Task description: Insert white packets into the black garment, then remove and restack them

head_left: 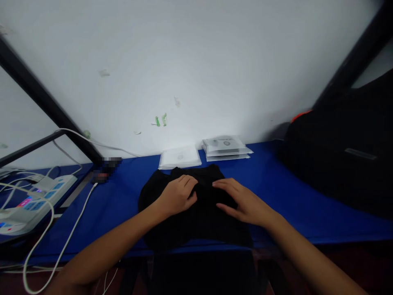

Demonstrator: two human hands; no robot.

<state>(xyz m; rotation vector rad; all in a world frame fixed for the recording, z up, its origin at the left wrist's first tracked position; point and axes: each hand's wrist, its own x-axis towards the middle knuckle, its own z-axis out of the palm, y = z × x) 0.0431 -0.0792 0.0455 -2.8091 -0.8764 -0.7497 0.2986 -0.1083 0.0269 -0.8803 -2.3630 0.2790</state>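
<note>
A black cloth [202, 221], perhaps a garment, lies bunched on the blue table in front of me; its exact shape is lost in the dark. On its left part rests my left hand [179, 194], its fingers bent and closed on the fabric, with dark cloth showing between thumb and forefinger. My right hand [238, 200] lies over the right part of the cloth, fingers stretched out and thumb apart, the tips at the fabric. Just behind the cloth sit flat clear-plastic packets, one pile [180, 157] at the left and another pile [227, 148] at the right.
A white power strip [39, 203] with tangled cables stands at the left, and a white cable [78, 223] loops over the table edge. A large black bag-like object [334, 159] fills the right side. The white wall [215, 73] rises behind the blue table [276, 205].
</note>
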